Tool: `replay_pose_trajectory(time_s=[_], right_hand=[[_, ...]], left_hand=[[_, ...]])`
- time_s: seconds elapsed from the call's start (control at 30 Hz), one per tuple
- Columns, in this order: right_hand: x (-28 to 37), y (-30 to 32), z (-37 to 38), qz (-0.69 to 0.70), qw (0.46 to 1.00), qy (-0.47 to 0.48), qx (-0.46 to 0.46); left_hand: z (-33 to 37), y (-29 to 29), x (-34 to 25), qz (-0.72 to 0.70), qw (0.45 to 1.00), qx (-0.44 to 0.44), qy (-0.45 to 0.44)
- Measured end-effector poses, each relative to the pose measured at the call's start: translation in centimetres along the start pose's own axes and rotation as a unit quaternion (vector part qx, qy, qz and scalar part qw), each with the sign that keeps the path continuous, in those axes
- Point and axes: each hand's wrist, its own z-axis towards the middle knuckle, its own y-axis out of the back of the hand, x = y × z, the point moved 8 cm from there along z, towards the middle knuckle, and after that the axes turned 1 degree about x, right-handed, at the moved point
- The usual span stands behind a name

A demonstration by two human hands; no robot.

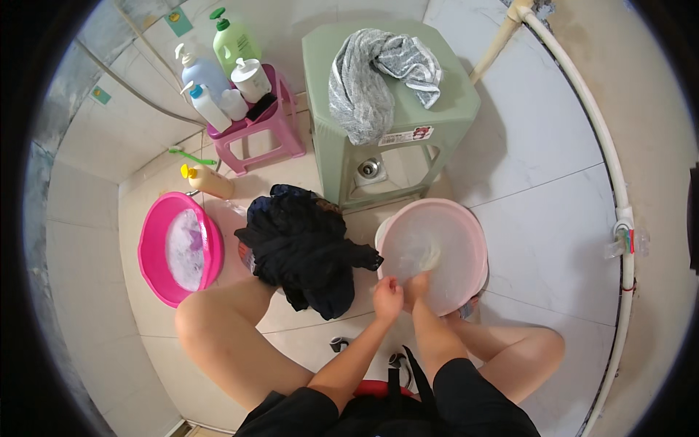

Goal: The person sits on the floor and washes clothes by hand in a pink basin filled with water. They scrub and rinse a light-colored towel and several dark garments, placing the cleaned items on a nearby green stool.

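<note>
A pale pink basin (pixel 477 233) of cloudy water stands between my knees, toward the right. My right hand (pixel 418 286) reaches over its near rim into the water, its fingers mostly hidden. Just beyond them a small pale, yellowish cloth-like piece (pixel 430 256) shows in the water; whether I hold it cannot be made out. My left hand (pixel 388 298) is beside it at the basin's near left rim, fingers curled closed, and what they enclose is hidden. Left of the basin lies a heaped pile of black clothes (pixel 309 247), one end touching the basin's rim.
A bright pink basin (pixel 149 255) with foamy water is at the left. Behind are a tan pump bottle (pixel 207 181), a green brush (pixel 193 156), a small pink stool (pixel 295 138) crowded with bottles, and a green stool (pixel 320 80) bearing a grey cloth (pixel 360 91). A pipe (pixel 615 167) runs along the right wall.
</note>
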Motion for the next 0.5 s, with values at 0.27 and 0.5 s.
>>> replay_pose_trajectory(time_s=[0.27, 0.5], right_hand=[[1.4, 3.6, 1.9, 0.097, 0.945, -0.101, 0.296], [10.8, 13.5, -2.7, -0.105, 0.96, 0.1, 0.238]], left_hand=[[-0.3, -1.8, 2.4, -0.078, 0.994, 0.037, 0.074], [-5.4, -8.1, -1.4, -0.441, 0.7, 0.215, 0.519]])
